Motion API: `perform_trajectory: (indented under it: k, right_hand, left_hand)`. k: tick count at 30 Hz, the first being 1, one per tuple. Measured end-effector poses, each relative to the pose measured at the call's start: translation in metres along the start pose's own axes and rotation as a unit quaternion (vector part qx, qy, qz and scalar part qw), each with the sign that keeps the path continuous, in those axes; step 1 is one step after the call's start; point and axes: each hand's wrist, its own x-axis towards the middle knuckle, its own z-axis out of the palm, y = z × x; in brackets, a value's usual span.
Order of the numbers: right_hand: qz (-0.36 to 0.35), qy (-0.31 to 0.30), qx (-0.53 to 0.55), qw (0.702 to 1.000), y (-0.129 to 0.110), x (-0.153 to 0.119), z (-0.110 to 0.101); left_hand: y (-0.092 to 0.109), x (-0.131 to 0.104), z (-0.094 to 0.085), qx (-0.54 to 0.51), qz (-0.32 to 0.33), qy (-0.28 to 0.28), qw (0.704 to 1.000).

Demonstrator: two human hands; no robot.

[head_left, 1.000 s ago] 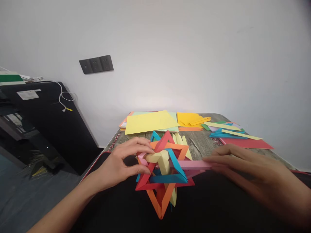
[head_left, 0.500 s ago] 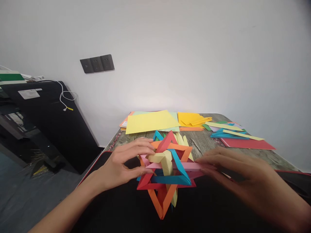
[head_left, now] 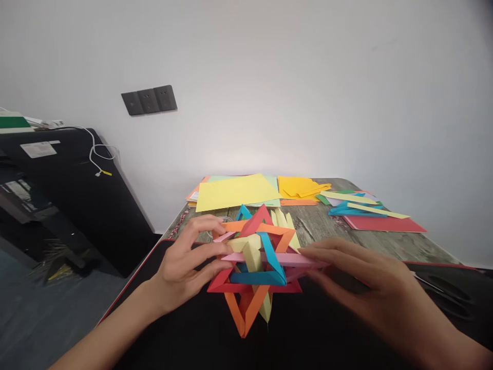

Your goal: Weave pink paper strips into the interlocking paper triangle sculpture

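An origami star of interlocked folded-paper triangles (head_left: 254, 262) is held up between my two hands, above a black surface. Its strips are orange, red, blue, pink and pale yellow. My left hand (head_left: 181, 262) is closed on its left side, thumb and fingers at the points of a pink strip. At the other side, my right hand (head_left: 370, 282) pinches the right end of the pink strip (head_left: 288, 259) that crosses the front. The back of the star is hidden by its own front strips.
Behind the star, yellow sheets (head_left: 239, 192) and orange-yellow paper (head_left: 298, 187) lie on a wooden table (head_left: 319, 226). Blue and pale folded strips (head_left: 358, 208) rest by a red sheet (head_left: 385, 224). Black-handled scissors (head_left: 447, 295) lie right, partly behind my right hand. A black cabinet (head_left: 69, 190) stands left.
The star and both hands have shifted slightly left in view. My left fingers have shifted on the star's left side, and the scissors have come into view at right.
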Motion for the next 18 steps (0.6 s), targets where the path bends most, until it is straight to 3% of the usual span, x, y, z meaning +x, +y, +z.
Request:
perform_trajectory:
  k: [8, 12, 18]
  right_hand:
    - [0.055, 0.054, 0.036, 0.996, -0.008, -0.001, 0.009]
    - [0.099, 0.051, 0.065, 0.992, -0.011, 0.0, 0.007]
    - [0.101, 0.045, 0.093, 0.989, -0.012, 0.0, 0.008]
  left_hand:
    - [0.017, -0.002, 0.005, 0.022, -0.042, 0.041, 0.998]
    - [0.027, -0.002, 0.006, 0.063, -0.135, 0.044, 0.988]
    - [0.036, -0.001, 0.002, -0.014, -0.23, 0.032, 0.973]
